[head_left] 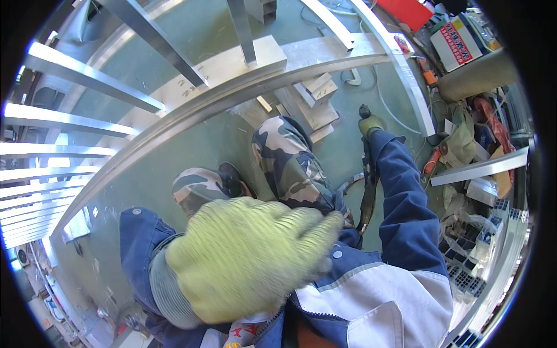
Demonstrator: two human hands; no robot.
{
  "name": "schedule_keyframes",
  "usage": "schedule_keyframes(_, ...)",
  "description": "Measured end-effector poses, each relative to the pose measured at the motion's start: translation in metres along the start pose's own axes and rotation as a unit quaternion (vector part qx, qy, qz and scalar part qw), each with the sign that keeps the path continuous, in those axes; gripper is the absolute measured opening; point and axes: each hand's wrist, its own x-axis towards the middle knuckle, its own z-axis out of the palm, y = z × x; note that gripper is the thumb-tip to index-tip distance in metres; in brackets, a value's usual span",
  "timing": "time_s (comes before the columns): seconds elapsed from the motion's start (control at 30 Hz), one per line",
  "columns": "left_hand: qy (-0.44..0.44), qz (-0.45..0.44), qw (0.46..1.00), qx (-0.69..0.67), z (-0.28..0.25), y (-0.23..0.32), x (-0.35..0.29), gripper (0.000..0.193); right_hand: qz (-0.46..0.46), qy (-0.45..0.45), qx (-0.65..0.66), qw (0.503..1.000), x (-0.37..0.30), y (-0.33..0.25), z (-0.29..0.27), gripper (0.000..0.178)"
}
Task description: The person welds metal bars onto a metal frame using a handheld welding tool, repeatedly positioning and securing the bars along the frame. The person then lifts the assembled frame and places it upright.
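Observation:
My left hand (249,261), in a yellow-green knitted work glove with a grey cuff, is raised close in front of my chest. It is smeared by motion; its fingers stretch to the right and nothing shows in them. Over the floor at the right, my gloved right hand (372,124) is closed round a dark tool that looks like a welding torch (365,110). A dark cable (368,194) runs from it back beside my leg. Left of that hand lie stacked silvery metal blocks (316,107), by my knee in camouflage trousers.
A long metal beam (249,72) crosses ahead, with several upright bars (81,75) fanning out left. At right stand a bent metal bar (406,93), a grey cylinder (478,75), a white box (455,43), rags (461,133), an orange-handled tool (431,161) and hollow metal profiles (464,281).

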Motion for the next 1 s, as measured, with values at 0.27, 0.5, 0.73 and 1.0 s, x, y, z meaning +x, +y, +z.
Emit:
schedule_keyframes(0.27, -0.184, -0.026, 0.981, 0.063, -0.029, -0.021, 0.101, 0.038, -0.010, -0.057, -0.090, 0.994, 0.074, 0.025, 0.084, 0.047)
schedule_keyframes(0.5, -0.243, -0.065, 0.968, 0.014, -0.024, -0.056, 0.136, 0.037, -0.069, -0.137, -0.214, 0.965, 0.091, 0.003, 0.103, 0.048)
schedule_keyframes(0.73, -0.246, -0.117, 0.961, -0.047, -0.011, -0.092, 0.133, 0.037, -0.078, -0.145, -0.226, 0.960, 0.089, -0.014, 0.110, 0.050)
schedule_keyframes(1.0, -0.170, -0.224, 0.953, -0.115, 0.042, -0.135, 0.083, 0.036, -0.090, -0.133, -0.235, 0.959, 0.095, -0.005, 0.117, 0.054)
